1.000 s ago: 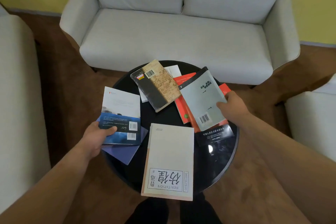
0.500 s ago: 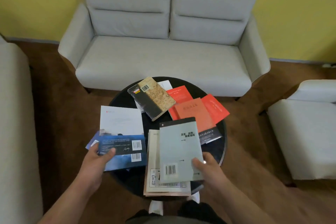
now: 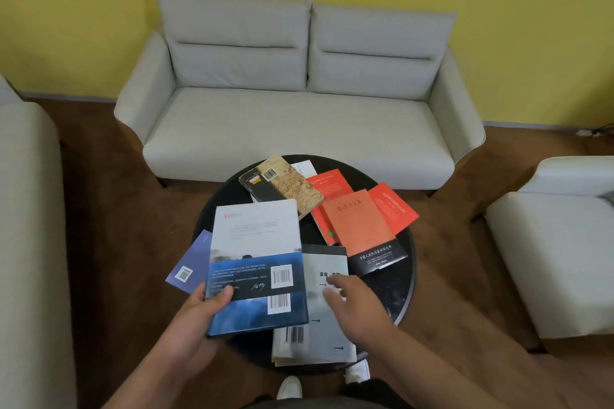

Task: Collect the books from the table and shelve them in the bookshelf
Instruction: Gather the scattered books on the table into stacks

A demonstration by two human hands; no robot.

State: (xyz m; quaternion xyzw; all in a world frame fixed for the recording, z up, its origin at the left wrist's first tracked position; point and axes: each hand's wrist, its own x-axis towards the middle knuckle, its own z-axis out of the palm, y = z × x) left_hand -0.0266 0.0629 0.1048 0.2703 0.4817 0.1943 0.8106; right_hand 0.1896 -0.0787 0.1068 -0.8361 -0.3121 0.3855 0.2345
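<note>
Several books lie scattered on a round black table. My left hand grips the near left corner of a white-and-blue book, held over the table's left side. A purple book pokes out from under it. My right hand hovers with loose fingers over a pale grey book, which tops a small stack at the near edge. Farther back lie a tan-and-black book, orange-red books and a black-banded one. No bookshelf is in view.
A light grey two-seat sofa stands behind the table against a yellow wall. Pale armchairs flank it at the left and right. Brown carpet surrounds the table. My white shoes show below the near edge.
My left hand has carried the white-and-blue book rightward over the grey book's edge. My right hand let go of the grey book, now resting on the near stack, and lifted above it.
</note>
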